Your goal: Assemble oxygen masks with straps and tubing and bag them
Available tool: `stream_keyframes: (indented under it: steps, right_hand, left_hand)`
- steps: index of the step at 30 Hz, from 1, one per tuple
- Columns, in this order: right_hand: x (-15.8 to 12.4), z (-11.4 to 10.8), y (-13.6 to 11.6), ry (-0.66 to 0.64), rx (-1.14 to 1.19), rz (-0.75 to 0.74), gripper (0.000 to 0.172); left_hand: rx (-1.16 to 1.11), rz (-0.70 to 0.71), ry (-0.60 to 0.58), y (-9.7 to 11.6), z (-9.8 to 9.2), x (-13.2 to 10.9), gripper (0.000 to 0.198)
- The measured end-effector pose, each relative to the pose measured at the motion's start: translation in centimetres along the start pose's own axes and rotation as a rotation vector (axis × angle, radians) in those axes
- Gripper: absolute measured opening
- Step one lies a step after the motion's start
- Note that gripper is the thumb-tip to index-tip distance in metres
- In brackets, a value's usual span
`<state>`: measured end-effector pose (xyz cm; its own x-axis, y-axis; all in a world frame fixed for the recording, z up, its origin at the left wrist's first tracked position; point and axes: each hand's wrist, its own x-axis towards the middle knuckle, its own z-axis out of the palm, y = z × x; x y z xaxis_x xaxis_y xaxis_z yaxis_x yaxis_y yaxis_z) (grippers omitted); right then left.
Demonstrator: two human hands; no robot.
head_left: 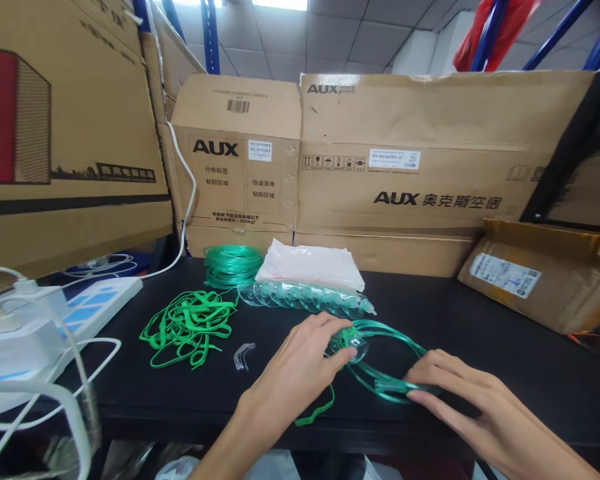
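Observation:
My left hand (307,350) is closed on a clear green plastic mask (361,348), fingers and thumb pinching its near side. A green elastic strap (320,415) trails from under that hand toward the table's front edge. From the mask a looped green tube (387,328) runs right, and my right hand (467,393) pinches the loop near its thicker end (391,387). Behind my hands lies a row of nested clear green masks (305,298). Left of my left hand are several thin metal strips (243,357) and a tangled pile of green elastic straps (190,327).
A coil of green tubing (233,267) and a stack of white plastic bags (310,265) sit at the back of the black table (430,307). A white power strip (103,300) with cables is left. Cardboard cartons (240,187) wall the back; a taped box (545,273) stands right.

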<state>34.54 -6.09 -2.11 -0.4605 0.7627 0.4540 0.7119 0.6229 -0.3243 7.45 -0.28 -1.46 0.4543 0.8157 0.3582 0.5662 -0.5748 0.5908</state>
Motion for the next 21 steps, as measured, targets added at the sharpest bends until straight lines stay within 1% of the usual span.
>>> stream_keyframes:
  steps: [4,9,14,16,18,21]
  right_hand:
    - [0.1,0.7,0.4,-0.030,0.050,0.091,0.016]
    - [0.6,1.1,0.3,-0.083,0.039,0.178,0.020]
    - [0.7,1.2,0.2,-0.046,0.083,0.166,0.020]
    - [0.7,1.2,0.2,-0.057,0.124,0.165,0.020]
    - [0.8,1.2,0.1,-0.056,0.163,0.179,0.021]
    - [0.7,1.5,0.1,-0.007,0.178,0.216,0.025]
  left_hand:
    - [-0.039,-0.026,-0.006,0.2,0.0,-0.1,0.035]
    - [-0.070,-0.028,-0.015,0.1,0.4,-0.2,0.035]
    - [-0.093,-0.035,-0.013,0.5,0.2,0.1,0.035]
    - [-0.104,-0.047,-0.010,0.7,0.0,0.1,0.034]
    - [-0.125,-0.045,0.000,0.9,-0.1,0.1,0.032]
    - [-0.141,-0.017,0.037,1.0,-0.1,0.1,0.029]
